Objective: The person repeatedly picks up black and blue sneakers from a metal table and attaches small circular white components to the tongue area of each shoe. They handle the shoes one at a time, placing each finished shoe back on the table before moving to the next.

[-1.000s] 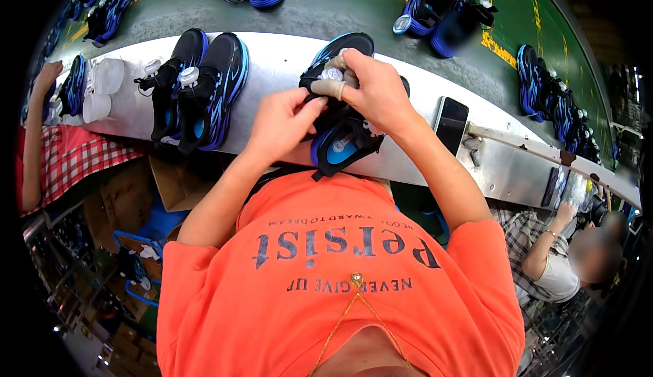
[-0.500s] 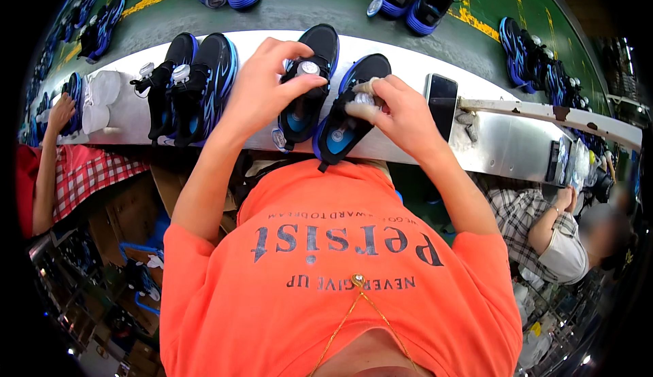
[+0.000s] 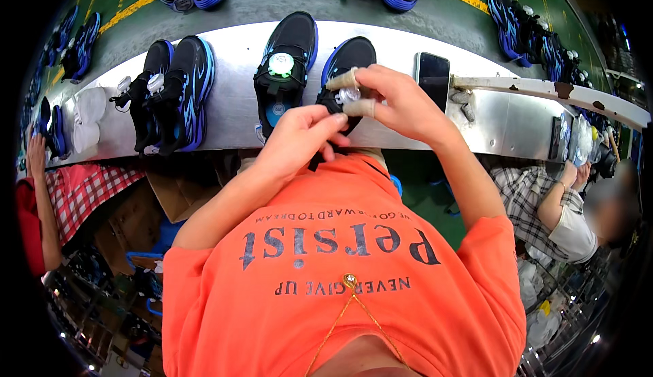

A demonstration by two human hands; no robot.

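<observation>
Closing around the clear dial [image 3: 349, 94] of the black-and-blue shoe [image 3: 359, 52], your right grip [image 3: 403, 105] brings thumb and forefinger to either side of it, parted by about the dial's own breadth. Pale finger covers [image 3: 343, 79] sit on those two digits and should add some friction on what looks like smooth, slick plastic. Your left grip [image 3: 296, 135] is at the near end of the same shoe, thumb and forefinger drawn close together; you cannot tell from here whether they pinch anything, since the fingers hide the collar and heel.

The shoe rests on the metal bench [image 3: 235, 81], toe pointing away from you, just to the right of its mate [image 3: 294, 35], whose own dial [image 3: 281, 64] glows pale green.

Expect a light shoe, soft in the upper and stiffer along the sole. Because it probably weighs little, it may skid or twist on the smooth bench when you work the dial, so steady it at the heel or along the sole edge. Hold the dial by its rim, evenly from both sides; it is likely the most fragile part, and sideways prying could strain it. The upper will likely dent under a hard squeeze.
</observation>
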